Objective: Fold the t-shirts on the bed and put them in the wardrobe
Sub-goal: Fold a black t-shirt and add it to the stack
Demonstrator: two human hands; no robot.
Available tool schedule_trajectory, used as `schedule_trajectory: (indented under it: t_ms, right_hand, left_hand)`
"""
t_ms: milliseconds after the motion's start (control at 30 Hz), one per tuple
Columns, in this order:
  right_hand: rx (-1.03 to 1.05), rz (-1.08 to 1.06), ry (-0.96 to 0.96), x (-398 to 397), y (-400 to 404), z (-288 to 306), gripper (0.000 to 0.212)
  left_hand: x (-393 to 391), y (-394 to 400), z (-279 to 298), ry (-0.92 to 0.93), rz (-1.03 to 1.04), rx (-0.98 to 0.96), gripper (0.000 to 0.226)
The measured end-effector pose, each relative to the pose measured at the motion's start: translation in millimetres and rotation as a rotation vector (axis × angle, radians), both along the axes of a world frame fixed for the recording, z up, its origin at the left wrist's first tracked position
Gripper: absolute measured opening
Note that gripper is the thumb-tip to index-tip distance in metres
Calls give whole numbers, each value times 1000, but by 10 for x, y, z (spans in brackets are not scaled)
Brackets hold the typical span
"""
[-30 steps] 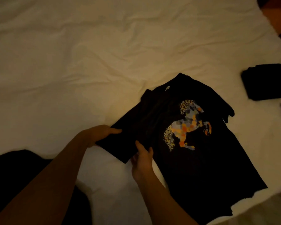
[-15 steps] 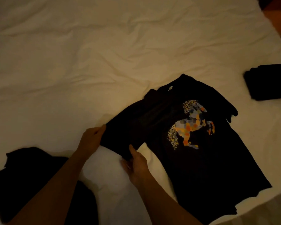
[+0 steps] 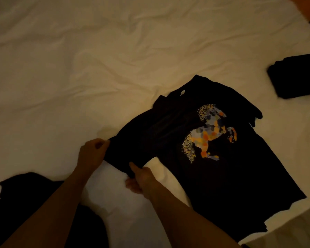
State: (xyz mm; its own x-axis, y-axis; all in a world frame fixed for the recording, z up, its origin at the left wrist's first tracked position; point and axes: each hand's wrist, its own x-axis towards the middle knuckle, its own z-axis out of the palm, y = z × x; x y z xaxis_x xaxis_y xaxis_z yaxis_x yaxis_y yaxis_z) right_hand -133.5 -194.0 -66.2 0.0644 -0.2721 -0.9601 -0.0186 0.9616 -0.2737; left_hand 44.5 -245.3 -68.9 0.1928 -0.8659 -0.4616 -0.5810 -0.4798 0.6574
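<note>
Both hands grasp one sleeve of the black t-shirt [image 3: 222,185]: the left hand [image 3: 92,154] pinches the sleeve's outer corner between thumb and fingers, and the right hand [image 3: 140,178] holds the sleeve's lower edge, thumb on top of the cloth. The shirt lies front up on the white bed [image 3: 79,68], its multicoloured horse print [image 3: 209,133] facing the camera, the sleeve pulled out towards the person. A folded dark garment [image 3: 293,77] sits well apart at the right edge. Another dark garment [image 3: 34,203], probably an unfolded t-shirt, lies crumpled under the left forearm.
</note>
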Motion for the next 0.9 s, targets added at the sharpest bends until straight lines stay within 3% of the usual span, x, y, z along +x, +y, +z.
schedule_trajectory:
  t_ms: [67,200,333,433,500,600,667,733,800,900]
  right_hand:
    - [-13,300,63,-135,-96,27,57]
    - [-202,540,228,-703,-526,114,43]
    - [-371,563,329,-1296,-1176,288,32]
    - [-688,570,628,-1875,-1944,310,29]
    - [-816,595,837,-2225,-2499,268,42]
    - [-731,786,1063,-2595,-3130,100,73]
    - [-641,878,1055,-2731,-3338,-61,77]
    - [-610,968,938,-2793,-3446,-230,64]
    - [-721,969,802,-2815,-3484,-356,43]
    - [-958,756,739,-2811,-3521,-371,27]
  left_hand:
    - [16,-84,-12,-162,-92,19,34]
    - [-377,-430,39,-317,-65,-18,38]
    - [-1026,-873,129,-127,-77,3,52]
    - [-1433,-1341,74,-54,-85,57,58]
    - [-1611,-1651,-51,-117,-94,86,59]
    - [-1754,-1925,-229,-185,-191,180,52]
    - [-1770,-1958,-305,-102,-201,168,41]
    - [-1745,-1929,-341,-22,-106,89,33]
    - [-1714,-1916,-320,6,44,-9,29]
    - [-1684,-1922,-276,-68,145,-125,25]
